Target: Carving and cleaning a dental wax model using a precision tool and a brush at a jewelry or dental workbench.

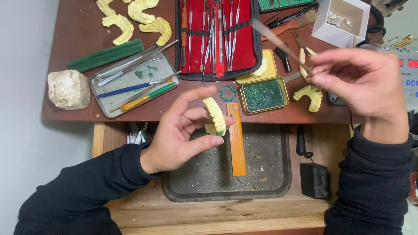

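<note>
Two black sleeves are reaching up from the bottom edge, one for each hand. Ahead of them, the left hand is hovering over a dark tray set into the wooden surface, and its grip is closing loosely around one yellow dental cast: thumb tip pressing the lower end, index finger arching over the top, the other fingers curling apart behind it. That cast is sitting upright between thumb and forefinger, just left of an orange wooden peg jutting out over the tray. Further right and higher, the right hand is pinching one thin metal instrument between thumb and fingertips, the grip being nearly closed, with the blurred shaft slanting up and left, well apart from the held cast. Lying on the surface are five more yellow casts: four in the upper left corner, with one of these nearest the green wax bar, and one cast under the right hand. One metal tray is carrying several long tools; one red-lined instrument case is lying open with a row of steel tools; one small tin of green material is sitting beside a green ring; one pale stone block is resting at the left edge; one white box is standing at top right.
</note>
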